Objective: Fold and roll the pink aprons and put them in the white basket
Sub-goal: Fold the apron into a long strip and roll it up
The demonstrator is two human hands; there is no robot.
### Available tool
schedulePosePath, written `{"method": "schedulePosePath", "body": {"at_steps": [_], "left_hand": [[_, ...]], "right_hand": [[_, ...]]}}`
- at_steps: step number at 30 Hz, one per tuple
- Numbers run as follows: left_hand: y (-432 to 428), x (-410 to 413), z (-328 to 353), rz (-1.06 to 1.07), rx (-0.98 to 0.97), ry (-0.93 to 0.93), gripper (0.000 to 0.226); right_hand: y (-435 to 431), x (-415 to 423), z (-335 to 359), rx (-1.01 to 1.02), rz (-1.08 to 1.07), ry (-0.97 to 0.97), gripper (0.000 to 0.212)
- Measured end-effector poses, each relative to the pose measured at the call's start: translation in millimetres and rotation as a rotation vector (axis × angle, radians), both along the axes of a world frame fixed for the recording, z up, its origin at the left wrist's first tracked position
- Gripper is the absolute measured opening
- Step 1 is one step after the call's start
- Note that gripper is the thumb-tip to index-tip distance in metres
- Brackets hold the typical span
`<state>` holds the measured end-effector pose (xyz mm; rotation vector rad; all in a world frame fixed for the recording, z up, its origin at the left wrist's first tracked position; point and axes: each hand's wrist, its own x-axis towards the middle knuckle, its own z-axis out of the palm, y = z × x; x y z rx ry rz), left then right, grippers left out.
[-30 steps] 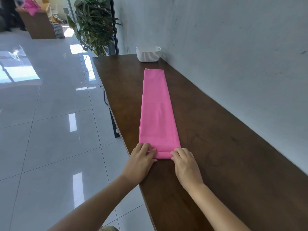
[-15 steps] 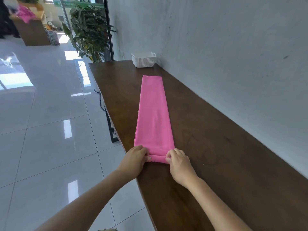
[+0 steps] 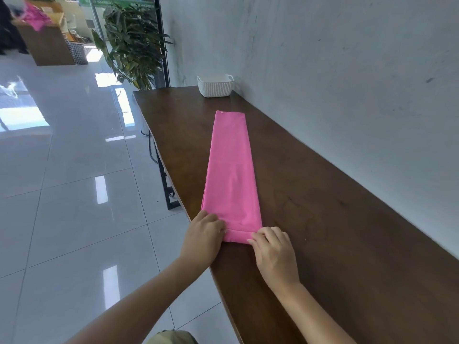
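Now: apron (image 3: 231, 170) lies flat on table (image 3: 323, 219), a long folded strip running 6 to 12 o'clock. Its near end is turned into a small roll. Left hand (image 3: 205, 234) grips the roll's 9 o'clock end, fingers curled; right hand (image 3: 273, 249) pinches its 3 o'clock end. Basket (image 3: 215, 86) stands at 12 o'clock, apart from the strip, beside the wall (image 3: 347, 70).

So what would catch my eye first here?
A long pink apron, folded into a narrow strip, lies along the dark wooden table. The left hand and right hand pinch its rolled near end. A white basket stands at the far end beside the wall.
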<state>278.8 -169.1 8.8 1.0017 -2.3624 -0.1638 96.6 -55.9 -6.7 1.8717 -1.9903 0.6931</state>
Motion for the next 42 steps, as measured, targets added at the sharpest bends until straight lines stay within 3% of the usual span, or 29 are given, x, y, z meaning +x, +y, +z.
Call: {"method": "schedulePosePath", "body": {"at_steps": [2, 6, 13, 19, 23, 27, 29, 34, 39, 42], "left_hand": [[4, 5, -14, -0.078, -0.120, 0.011, 0.023], [8, 16, -29, -0.122, -0.154, 0.025, 0.036], [-3, 9, -24, -0.060, -0.074, 0.033, 0.044], [-13, 0, -8, 0.002, 0.147, 0.031, 0.045], [-24, -4, 3, 0.006, 0.376, 0.014, 0.009], [-29, -13, 14, 0.118, 0.470, 0.079, 0.013], [-27, -16, 15, 0.155, 0.419, 0.130, 0.007], [-20, -15, -6, 0.041, -0.082, 0.024, 0.010], [-29, -13, -14, -0.006, -0.107, -0.045, 0.020], [-41, -15, -12, -0.021, -0.001, -0.048, 0.030]], "right_hand": [[5, -1, -3, 0.026, 0.020, 0.054, 0.024], [3, -1, -5, 0.077, 0.015, 0.032, 0.024], [-14, -3, 8, 0.199, -0.014, -0.279, 0.023], [-14, 2, 6, 0.195, -0.060, -0.379, 0.033], [-23, -3, 6, 0.183, -0.065, -0.370, 0.028], [-35, -7, 12, 0.222, -0.117, -0.319, 0.020], [-41, -9, 18, 0.275, -0.135, -0.408, 0.019], [-62, -14, 31, 0.446, -0.264, -0.593, 0.022], [-75, -22, 39, 0.480, -0.316, -0.714, 0.024], [-77, -20, 41, 0.394, -0.353, -0.505, 0.027]]}}
